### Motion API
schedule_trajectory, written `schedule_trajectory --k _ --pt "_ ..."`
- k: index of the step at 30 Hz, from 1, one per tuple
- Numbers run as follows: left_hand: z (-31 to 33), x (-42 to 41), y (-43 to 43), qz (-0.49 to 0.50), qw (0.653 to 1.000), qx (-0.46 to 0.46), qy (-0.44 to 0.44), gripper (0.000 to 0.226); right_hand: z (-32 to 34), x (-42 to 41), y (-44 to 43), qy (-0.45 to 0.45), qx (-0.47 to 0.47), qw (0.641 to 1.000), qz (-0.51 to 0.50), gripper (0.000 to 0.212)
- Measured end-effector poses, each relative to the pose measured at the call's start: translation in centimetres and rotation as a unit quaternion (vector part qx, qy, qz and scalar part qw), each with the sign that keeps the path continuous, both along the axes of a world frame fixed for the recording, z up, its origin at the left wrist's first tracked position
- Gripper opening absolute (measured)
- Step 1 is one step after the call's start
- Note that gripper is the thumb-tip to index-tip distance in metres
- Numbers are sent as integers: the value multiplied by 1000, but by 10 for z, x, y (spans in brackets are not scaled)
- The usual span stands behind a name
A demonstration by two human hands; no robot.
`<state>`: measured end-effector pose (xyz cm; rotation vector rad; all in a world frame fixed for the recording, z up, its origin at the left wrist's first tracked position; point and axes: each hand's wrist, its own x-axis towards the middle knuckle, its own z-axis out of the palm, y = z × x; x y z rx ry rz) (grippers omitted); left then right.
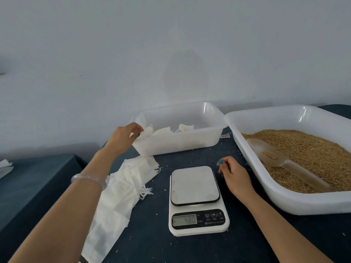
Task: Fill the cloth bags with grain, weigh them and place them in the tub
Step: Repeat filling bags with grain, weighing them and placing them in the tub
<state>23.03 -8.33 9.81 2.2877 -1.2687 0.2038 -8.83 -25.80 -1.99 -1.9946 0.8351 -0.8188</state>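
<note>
Few bags banked, most of the pile yet to fill.
From my remote seat I make out two or three filled bags (186, 127) lying in the tub (176, 147). My left hand (123, 137) is at the tub's left corner, fingers pinching one more cloth bag (147, 132) just inside the rim, so I judge that one weighed and being set in place. My right hand (234, 175) hovers just beside the scale (197, 202), fingers loosely curled and holding nothing. The scale's plate is bare, and I cannot read its display (185, 219) with confidence. Left of the scale, a thick pile of empty bags (125, 186) lies flat on the table (247, 243). On the right, the scoop (281, 162) rests in the grain (303, 149) inside the big tray (284, 202). I judge the job to be in its early part, with many rounds of filling, weighing and placing left.
</note>
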Motion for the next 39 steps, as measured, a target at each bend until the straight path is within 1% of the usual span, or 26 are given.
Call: schedule_trajectory --k 2,3,4,5,6,7,8,9,10,11,12,13,16,18,19,21,24,27,29,32,35,37,39 --pt "10 0 16 14 999 -49 8 21 0 0 0 3 2 1000 0 13" --pt "15 0 26 31 998 -55 7 18 -1 0 -1 4 2 1000 1 13" --pt "21 -1 36 51 998 -39 5 16 -1 0 -1 4 2 1000 1 13" --pt "24 -2 47 73 997 2 5 14 -1 0 -1 4 2 1000 1 13" --pt "25 -4 57 93 992 80 3 11 -1 1 -1 4 1 1000 1 13" --pt "23 -8 66 106 976 189 -8 10 -1 1 -1 5 -1 1000 0 13" --pt "18 -14 74 109 946 303 -23 10 -1 1 -1 7 -2 1000 0 14" --pt "10 -22 82 105 915 389 -30 8 -1 1 -1 8 -4 1000 1 14" --pt "1 -29 89 93 898 430 -21 12 -1 1 -1 8 -7 1000 2 13" --pt "-7 -36 95 83 900 427 10 24 0 1 -1 8 -10 1000 3 13" --pt "-14 -43 101 81 911 401 47 34 0 0 0 7 -13 1000 3 13" --pt "-21 -49 106 80 921 375 63 40 0 0 0 6 -15 1000 3 13" --pt "-39 -65 112 88 935 341 29 51 0 -2 0 4 -19 1000 2 13" --pt "-47 -74 114 102 943 315 4 48 0 -1 0 6 -21 1000 2 12" --pt "-50 -76 114 107 947 304 0 42 0 -1 0 7 -22 1000 2 12" --pt "-49 -79 115 104 950 294 8 30 1 -1 0 9 -22 1000 1 12" --pt "-43 -81 114 86 949 300 34 24 1 -1 0 12 -21 1000 2 13" --pt "-42 -76 114 106 945 307 27 43 1 0 -1 14 -20 1000 2 13" --pt "-43 -72 115 119 946 300 37 45 0 0 -1 14 -21 1000 2 12" --pt "-45 -67 116 133 952 272 41 43 0 0 -1 14 -22 1000 2 12" --pt "-42 -69 108 176 962 207 -1 41 0 1 -2 20 -24 999 0 10" --pt "-38 -79 96 179 976 116 -35 38 -1 2 -2 30 -25 999 -5 9" --pt "-32 -96 78 140 989 21 -41 34 -1 2 -3 32 -23 999 -6 9"
